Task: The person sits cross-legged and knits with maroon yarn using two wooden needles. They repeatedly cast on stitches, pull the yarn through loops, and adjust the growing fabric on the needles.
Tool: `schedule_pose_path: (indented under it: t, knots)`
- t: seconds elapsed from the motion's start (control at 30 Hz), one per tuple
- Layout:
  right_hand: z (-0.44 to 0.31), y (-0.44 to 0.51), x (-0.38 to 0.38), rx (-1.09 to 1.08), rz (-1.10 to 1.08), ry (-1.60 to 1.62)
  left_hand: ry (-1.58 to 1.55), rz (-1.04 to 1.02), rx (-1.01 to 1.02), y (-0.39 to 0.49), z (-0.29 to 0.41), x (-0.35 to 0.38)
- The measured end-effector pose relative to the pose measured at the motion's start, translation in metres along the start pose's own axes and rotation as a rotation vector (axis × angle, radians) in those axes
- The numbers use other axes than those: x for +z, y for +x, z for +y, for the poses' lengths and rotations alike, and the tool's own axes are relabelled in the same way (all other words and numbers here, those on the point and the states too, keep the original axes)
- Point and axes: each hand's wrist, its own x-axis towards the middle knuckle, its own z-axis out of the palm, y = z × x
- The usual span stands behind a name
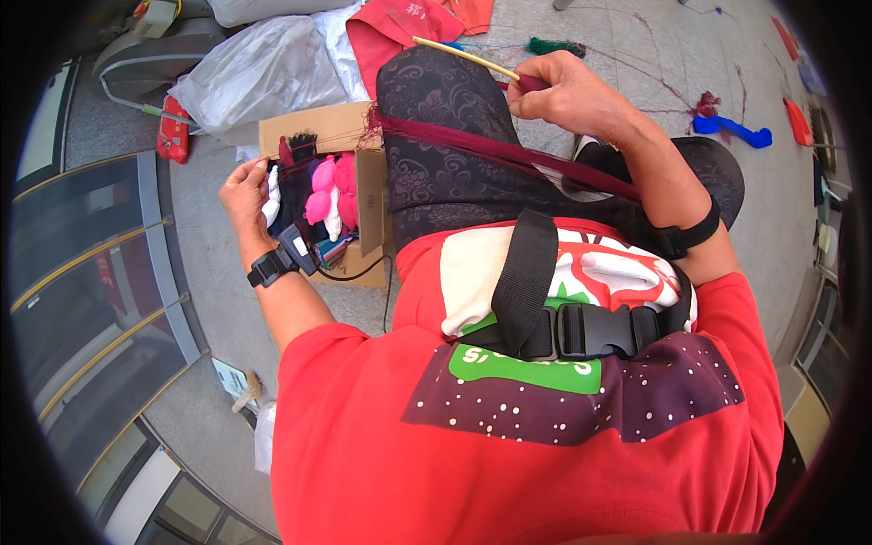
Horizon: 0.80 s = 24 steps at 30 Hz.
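My right hand point(569, 95) grips a thin pale stick point(470, 58) with dark red yarn point(531, 83) wound on its lower end. Across my thighs lies a long skein of dark red yarn point(477, 143), its frayed, tangled end by the cardboard box point(371, 197). Fine threads trail from that end over the box. My left hand point(245, 194) is at the box's left side, thumb and forefinger drawn together near those threads; whether they pinch thread or cardboard is unclear. Pink yarn bundles point(327, 187), white yarn point(272, 194) and black yarn point(296, 191) fill the box.
Clear plastic bags point(262, 75) and red cloth point(395, 34) lie beyond the box. On the floor are a blue yarn bundle point(732, 129), a green yarn bundle point(555, 46) and loose threads. A red packet point(174, 129) lies left; glazed panels point(95, 272) line that side.
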Motion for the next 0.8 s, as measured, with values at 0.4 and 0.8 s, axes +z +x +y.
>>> schedule_pose_path:
  t: [0.4,0.8]
  knots:
    - [-0.005,-0.002,0.002,-0.047,-0.016,-0.066,-0.207,0.555,0.31,-0.027,0.023,-0.043]
    - [-0.039,0.03,0.045,-0.134,-0.119,-0.348,-0.659,0.498,0.444,-0.056,0.034,-0.089]
